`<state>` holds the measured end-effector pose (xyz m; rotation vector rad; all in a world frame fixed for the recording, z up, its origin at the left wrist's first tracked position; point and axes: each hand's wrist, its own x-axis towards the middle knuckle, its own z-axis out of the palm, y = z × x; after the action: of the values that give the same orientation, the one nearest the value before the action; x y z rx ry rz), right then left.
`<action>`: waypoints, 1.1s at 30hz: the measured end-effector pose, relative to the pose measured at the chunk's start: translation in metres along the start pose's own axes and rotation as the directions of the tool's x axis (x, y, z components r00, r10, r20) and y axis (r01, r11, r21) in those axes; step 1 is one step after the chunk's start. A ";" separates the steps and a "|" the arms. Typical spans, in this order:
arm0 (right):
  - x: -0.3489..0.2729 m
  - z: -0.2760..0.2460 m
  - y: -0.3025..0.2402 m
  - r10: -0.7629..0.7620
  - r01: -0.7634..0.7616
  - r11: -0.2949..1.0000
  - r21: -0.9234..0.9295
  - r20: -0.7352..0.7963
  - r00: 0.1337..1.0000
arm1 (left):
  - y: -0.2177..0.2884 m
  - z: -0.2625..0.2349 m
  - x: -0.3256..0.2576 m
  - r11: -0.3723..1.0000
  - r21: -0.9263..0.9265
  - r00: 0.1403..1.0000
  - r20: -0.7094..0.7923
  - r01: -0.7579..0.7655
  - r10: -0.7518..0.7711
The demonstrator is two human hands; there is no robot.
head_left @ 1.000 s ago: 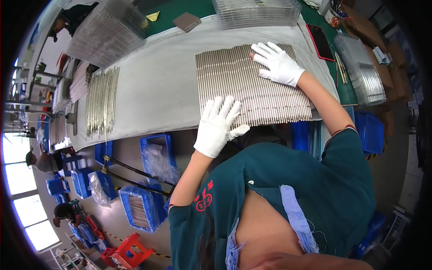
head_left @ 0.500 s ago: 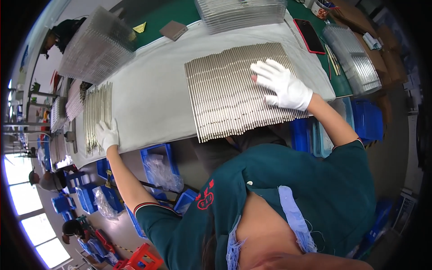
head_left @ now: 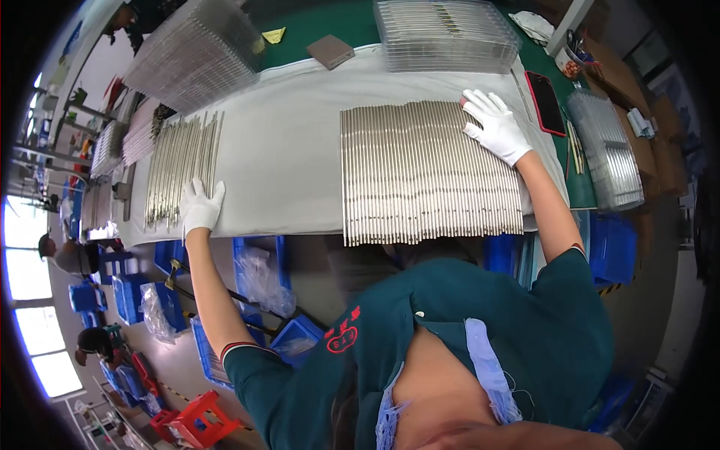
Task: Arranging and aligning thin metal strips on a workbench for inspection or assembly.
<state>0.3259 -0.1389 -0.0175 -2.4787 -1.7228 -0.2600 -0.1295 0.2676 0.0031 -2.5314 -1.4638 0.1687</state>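
Note:
A wide sheet of thin silvery metal rods [head_left: 420,172], laid side by side, covers the right part of the white cloth [head_left: 281,142]; its near ends reach the table's front edge. My right hand [head_left: 496,129], in a white glove, rests on the rods' far right part with fingers spread. At the left lies a smaller, looser bunch of similar metal rods [head_left: 180,161]. My left hand [head_left: 201,206], also gloved, touches the near right end of that bunch, its fingers apart. Neither hand grips anything.
Stacks of clear plastic trays [head_left: 195,56] stand at the far left, and more trays [head_left: 450,34] with rods at the back. A brown block [head_left: 330,52], a red-cased phone [head_left: 545,103] and thin sticks [head_left: 575,146] lie around the cloth. Blue bins [head_left: 259,277] sit below the front edge.
My right hand has slid toward the far right edge of the rod sheet, whose ends look more even. My left hand has shifted along the loose bunch, which looks more spread. The view has shifted.

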 end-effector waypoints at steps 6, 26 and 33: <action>0.012 -0.005 -0.012 -0.035 0.035 0.999 0.036 -0.013 0.999 | -0.031 0.059 0.015 0.997 0.071 0.999 -0.051 -0.009 0.012; 0.007 0.002 -0.002 -0.044 0.048 0.996 0.070 -0.048 0.998 | 0.057 -0.028 0.025 0.851 -0.325 0.911 0.187 0.411 -0.369; 0.005 0.006 0.006 -0.059 0.060 0.997 0.038 -0.049 0.997 | 0.089 -0.048 0.020 0.902 -0.344 0.938 0.311 0.260 -0.151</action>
<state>0.3335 -0.1350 -0.0219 -2.3769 -1.7674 -0.2857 -0.0347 0.2358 0.0282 -2.7032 -2.0451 0.2327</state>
